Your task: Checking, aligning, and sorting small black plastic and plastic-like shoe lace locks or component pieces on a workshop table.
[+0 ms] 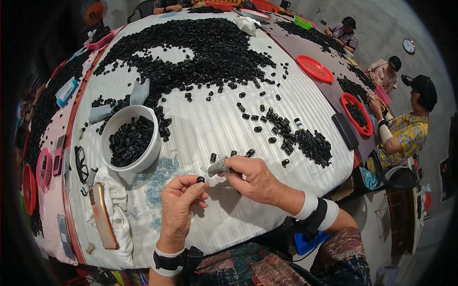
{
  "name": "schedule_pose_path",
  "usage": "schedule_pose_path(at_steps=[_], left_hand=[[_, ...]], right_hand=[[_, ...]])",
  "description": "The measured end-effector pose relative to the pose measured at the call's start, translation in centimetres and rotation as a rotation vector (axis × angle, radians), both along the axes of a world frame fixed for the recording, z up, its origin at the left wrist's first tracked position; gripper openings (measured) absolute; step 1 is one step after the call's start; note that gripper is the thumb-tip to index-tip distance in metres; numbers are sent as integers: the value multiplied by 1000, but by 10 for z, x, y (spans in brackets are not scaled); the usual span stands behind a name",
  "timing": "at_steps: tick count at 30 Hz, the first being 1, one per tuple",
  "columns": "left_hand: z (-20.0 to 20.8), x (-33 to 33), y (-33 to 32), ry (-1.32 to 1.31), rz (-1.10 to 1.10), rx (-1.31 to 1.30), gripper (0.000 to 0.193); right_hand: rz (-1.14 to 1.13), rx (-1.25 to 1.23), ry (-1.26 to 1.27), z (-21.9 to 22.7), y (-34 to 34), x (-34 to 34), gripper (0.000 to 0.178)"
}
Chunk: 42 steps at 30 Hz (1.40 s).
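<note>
Between its thumb and forefinger, my left hand [179, 205] pinches a small black cylindrical piece [200, 179] above the table's near part. Close to its right, my right hand [255, 181] is closed, a grey fabric finger cover [218, 167] on one finger pointing toward that piece. Whether it holds anything is hidden. A few loose black pieces lie just beyond my fingers. Left of my hands stands a white bucket [151, 151] partly filled with similar black pieces. To the right is a pile of thinner black pieces [313, 148].
A large heap of black pieces [191, 40] covers the table's far part. At left lie a phone [104, 214], a white cloth [119, 190] and eyeglasses [80, 164]. Red trays [315, 69] and a black case [344, 131] are at right. Co-workers [405, 124] sit at adjoining tables.
</note>
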State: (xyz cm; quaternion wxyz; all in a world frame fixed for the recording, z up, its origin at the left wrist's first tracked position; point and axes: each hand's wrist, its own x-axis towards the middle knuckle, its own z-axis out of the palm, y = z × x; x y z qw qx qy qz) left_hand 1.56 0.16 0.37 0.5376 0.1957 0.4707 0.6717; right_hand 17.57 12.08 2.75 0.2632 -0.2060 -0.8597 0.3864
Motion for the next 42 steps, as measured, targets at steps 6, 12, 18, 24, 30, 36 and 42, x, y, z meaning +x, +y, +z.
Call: schedule_pose_path(at_steps=[6, 12, 18, 24, 30, 36, 42], left_hand=[[0, 2, 2, -18, -8, 0, 15], [2, -1, -4, -32, -23, -19, 15], [3, 5, 2, -39, -40, -20, 19], [1, 2, -2, 0, -75, 55, 21], [1, 1, -2, 24, -71, 85, 22], [0, 3, -2, 83, -47, 102, 20], [0, 3, -3, 93, -49, 102, 18]], right_hand=[[-23, -10, 13, -5, -7, -6, 16], [-54, -66, 148, 7, -17, -20, 13], [-101, -173, 216, 4, -20, -14, 25], [-101, -60, 277, 2, -23, -24, 26], [-128, 121, 265, 0, -23, -26, 29], [-148, 199, 314, -3, -26, -30, 31], [-157, 274, 289, -7, -27, -31, 30]])
